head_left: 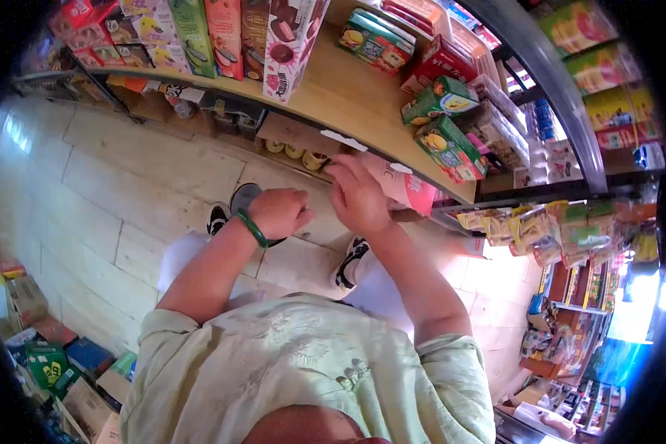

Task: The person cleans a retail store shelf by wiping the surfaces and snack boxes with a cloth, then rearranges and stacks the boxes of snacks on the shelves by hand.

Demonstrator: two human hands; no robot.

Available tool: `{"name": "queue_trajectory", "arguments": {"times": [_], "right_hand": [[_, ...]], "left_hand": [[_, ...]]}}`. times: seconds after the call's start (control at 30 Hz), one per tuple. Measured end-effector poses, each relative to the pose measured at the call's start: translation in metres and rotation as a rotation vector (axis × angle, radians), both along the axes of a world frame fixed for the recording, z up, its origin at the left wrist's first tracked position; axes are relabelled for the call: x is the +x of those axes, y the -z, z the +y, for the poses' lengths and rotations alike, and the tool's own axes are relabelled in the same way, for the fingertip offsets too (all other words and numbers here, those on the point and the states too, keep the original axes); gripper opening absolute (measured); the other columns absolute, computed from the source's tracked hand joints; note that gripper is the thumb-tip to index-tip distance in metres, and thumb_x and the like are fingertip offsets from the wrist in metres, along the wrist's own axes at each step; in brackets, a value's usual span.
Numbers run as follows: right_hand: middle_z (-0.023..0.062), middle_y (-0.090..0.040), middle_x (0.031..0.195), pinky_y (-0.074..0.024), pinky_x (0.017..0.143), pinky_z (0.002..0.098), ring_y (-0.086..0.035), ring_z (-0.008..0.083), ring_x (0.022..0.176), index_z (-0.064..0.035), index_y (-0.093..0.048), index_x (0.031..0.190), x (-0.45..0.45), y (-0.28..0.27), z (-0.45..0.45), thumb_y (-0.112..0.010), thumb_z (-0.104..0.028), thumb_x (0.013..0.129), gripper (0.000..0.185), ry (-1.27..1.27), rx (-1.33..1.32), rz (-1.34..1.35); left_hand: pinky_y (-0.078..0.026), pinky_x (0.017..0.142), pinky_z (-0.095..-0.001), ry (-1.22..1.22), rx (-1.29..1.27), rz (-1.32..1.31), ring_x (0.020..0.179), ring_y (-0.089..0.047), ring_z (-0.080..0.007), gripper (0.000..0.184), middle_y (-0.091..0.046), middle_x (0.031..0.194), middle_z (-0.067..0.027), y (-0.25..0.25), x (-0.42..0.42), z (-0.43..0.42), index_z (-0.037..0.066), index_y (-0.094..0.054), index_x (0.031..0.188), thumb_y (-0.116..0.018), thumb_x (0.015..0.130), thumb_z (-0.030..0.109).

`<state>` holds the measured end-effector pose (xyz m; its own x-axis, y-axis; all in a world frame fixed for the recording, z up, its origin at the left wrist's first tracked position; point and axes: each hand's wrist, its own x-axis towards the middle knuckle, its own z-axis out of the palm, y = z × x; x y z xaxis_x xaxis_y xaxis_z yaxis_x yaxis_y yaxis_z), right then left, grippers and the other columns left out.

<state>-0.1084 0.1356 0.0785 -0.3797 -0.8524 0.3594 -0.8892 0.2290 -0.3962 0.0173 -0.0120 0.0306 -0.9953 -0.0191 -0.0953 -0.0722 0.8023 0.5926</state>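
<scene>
My left hand (274, 211), with a green bangle (252, 228) on its wrist, hangs over the floor with its fingers curled in; nothing shows in them. Behind it is a dark grey object (245, 195), mostly hidden. Just to the right, my right hand (359, 198) is raised with thumb and fingers apart, and no held item is visible. It is close to the lower shelf edge, beside round yellowish-lidded items (314, 160) and a pink and white package (403, 185). The two hands do not touch.
Above the hands runs a wooden shelf (333, 81) with upright snack boxes (292, 44) and green boxes (450, 148). Hanging packets (584, 229) are at the right. Cartons (89, 407) lie at lower left. Black and white shoes (353, 260) stand on the tiled floor (140, 200).
</scene>
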Motion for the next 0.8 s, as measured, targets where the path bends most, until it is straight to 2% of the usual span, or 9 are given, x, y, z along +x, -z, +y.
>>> {"name": "queue_trajectory", "arguments": {"times": [0.13, 0.2, 0.27, 0.33, 0.53, 0.6, 0.63, 0.73, 0.8], "right_hand": [[0.0185, -0.057, 0.105, -0.0479, 0.081, 0.042, -0.058, 0.0347, 0.095, -0.0022, -0.057, 0.103, -0.016, -0.008, 0.052, -0.058, 0.001, 0.071, 0.032, 0.073, -0.005, -0.003], [0.0178, -0.059, 0.1, -0.048, 0.079, 0.0414, -0.058, 0.0348, 0.091, -0.0023, -0.057, 0.098, -0.039, -0.039, 0.079, -0.058, 0.001, 0.071, 0.027, 0.23, 0.015, -0.087], [0.0175, -0.059, 0.099, -0.0479, 0.077, 0.0409, -0.058, 0.0349, 0.088, -0.0026, -0.058, 0.095, -0.059, -0.064, 0.09, -0.058, 0.001, 0.072, 0.023, 0.287, -0.056, -0.038], [0.0177, -0.059, 0.098, -0.0471, 0.079, 0.0418, -0.057, 0.0356, 0.09, -0.0024, -0.058, 0.094, -0.088, -0.083, 0.094, -0.058, 0.0, 0.072, 0.022, 0.276, -0.186, 0.182], [0.019, -0.057, 0.112, -0.0429, 0.09, 0.0442, -0.054, 0.0365, 0.106, -0.0048, -0.054, 0.113, -0.146, -0.134, 0.078, -0.055, -0.002, 0.071, 0.042, 0.436, -0.091, 0.281], [0.0199, -0.052, 0.121, -0.0364, 0.099, 0.0452, -0.047, 0.0372, 0.116, -0.0052, -0.051, 0.119, -0.158, -0.141, 0.063, -0.052, 0.001, 0.069, 0.05, 0.298, 0.012, 0.502], [0.0181, -0.052, 0.123, -0.0308, 0.103, 0.0431, -0.042, 0.0355, 0.121, -0.0081, -0.051, 0.123, -0.167, -0.14, 0.058, -0.053, 0.005, 0.063, 0.061, 0.31, 0.089, 0.434], [0.0184, -0.051, 0.123, -0.0315, 0.103, 0.0422, -0.043, 0.0345, 0.12, -0.0074, -0.051, 0.123, -0.184, -0.135, 0.036, -0.055, 0.005, 0.062, 0.062, 0.318, 0.309, 0.477], [0.0186, -0.052, 0.122, -0.0318, 0.103, 0.0425, -0.043, 0.0346, 0.119, -0.0071, -0.051, 0.123, -0.192, -0.124, 0.028, -0.057, 0.004, 0.062, 0.062, 0.3, 0.302, 0.554]], "left_hand": [[-0.047, 0.07, -0.047, 0.043, 0.024, -0.033, 0.081, -0.059, -0.0381, 0.029, -0.062, 0.084, -0.0184, 0.006, -0.004, 0.006, 0.003, -0.056, 0.087, -0.053, 0.086, 0.032], [-0.047, 0.071, -0.047, 0.071, 0.013, -0.038, 0.081, -0.059, -0.0381, 0.029, -0.062, 0.084, -0.0182, 0.003, -0.008, 0.013, 0.003, -0.057, 0.086, -0.053, 0.087, 0.032], [-0.047, 0.071, -0.0471, 0.093, 0.007, -0.049, 0.081, -0.059, -0.038, 0.029, -0.062, 0.083, -0.0181, 0.003, -0.011, 0.016, 0.003, -0.057, 0.086, -0.053, 0.087, 0.032], [-0.046, 0.07, -0.0482, 0.094, 0.018, -0.086, 0.081, -0.059, -0.0383, 0.03, -0.061, 0.083, -0.018, 0.007, -0.013, 0.018, 0.004, -0.057, 0.085, -0.053, 0.087, 0.033], [-0.046, 0.07, -0.0483, 0.092, 0.014, 0.024, 0.08, -0.058, -0.0391, 0.03, -0.062, 0.084, -0.0187, 0.022, -0.012, 0.013, 0.004, -0.058, 0.086, -0.056, 0.084, 0.034], [-0.046, 0.07, -0.0484, 0.092, 0.027, 0.008, 0.08, -0.058, -0.0392, 0.03, -0.062, 0.083, -0.0187, 0.025, -0.012, 0.009, 0.004, -0.058, 0.086, -0.056, 0.084, 0.034], [-0.046, 0.069, -0.0485, 0.088, 0.037, -0.011, 0.079, -0.058, -0.0392, 0.03, -0.062, 0.083, -0.0187, 0.025, -0.012, 0.008, 0.004, -0.058, 0.086, -0.057, 0.083, 0.033], [-0.047, 0.068, -0.0485, 0.069, 0.022, 0.027, 0.078, -0.058, -0.0394, 0.029, -0.061, 0.081, -0.0188, 0.026, -0.01, 0.005, 0.004, -0.057, 0.085, -0.057, 0.083, 0.032], [-0.047, 0.068, -0.0482, 0.071, 0.017, 0.035, 0.078, -0.058, -0.0393, 0.029, -0.061, 0.081, -0.0189, 0.022, -0.007, 0.004, 0.004, -0.057, 0.085, -0.057, 0.084, 0.033]]}}
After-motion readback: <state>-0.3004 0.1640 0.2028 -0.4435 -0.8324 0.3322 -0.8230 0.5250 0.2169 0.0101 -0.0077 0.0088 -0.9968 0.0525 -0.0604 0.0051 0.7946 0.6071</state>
